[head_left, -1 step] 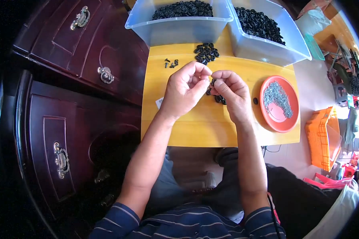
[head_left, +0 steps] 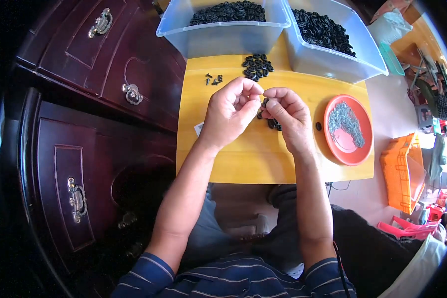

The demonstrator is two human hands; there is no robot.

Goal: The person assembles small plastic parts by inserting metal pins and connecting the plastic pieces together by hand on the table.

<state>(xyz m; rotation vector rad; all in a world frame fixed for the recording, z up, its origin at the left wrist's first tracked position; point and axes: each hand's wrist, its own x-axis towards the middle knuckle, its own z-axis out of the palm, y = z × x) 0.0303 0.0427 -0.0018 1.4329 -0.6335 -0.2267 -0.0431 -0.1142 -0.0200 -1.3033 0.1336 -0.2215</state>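
Above the middle of the yellow table (head_left: pixel 233 164), my two hands meet almost fingertip to fingertip. My right hand (head_left: pixel 289 113) pinches a small black oval ring (head_left: pixel 265 102) between thumb and forefinger. Pressed together just left of it are the thumb and forefinger of my left hand (head_left: pixel 233 110); whatever they grip is too small to make out. A loose group of black oval rings (head_left: pixel 274 124) lies partly hidden under my right hand. Beyond my hands is a bigger pile of such rings (head_left: pixel 257 66). Several small dark screw-like pieces (head_left: pixel 214 79) lie to its left.
Two translucent bins (head_left: pixel 223 42) (head_left: pixel 333 62) full of black pieces stand at the table's far side. An orange-red bowl (head_left: pixel 328 144) of small silvery metal pieces sits right, beside one black ring (head_left: pixel 318 126). Dark wooden drawers (head_left: pixel 79 129) flank the left; an orange crate (head_left: pixel 395 184) stands right.
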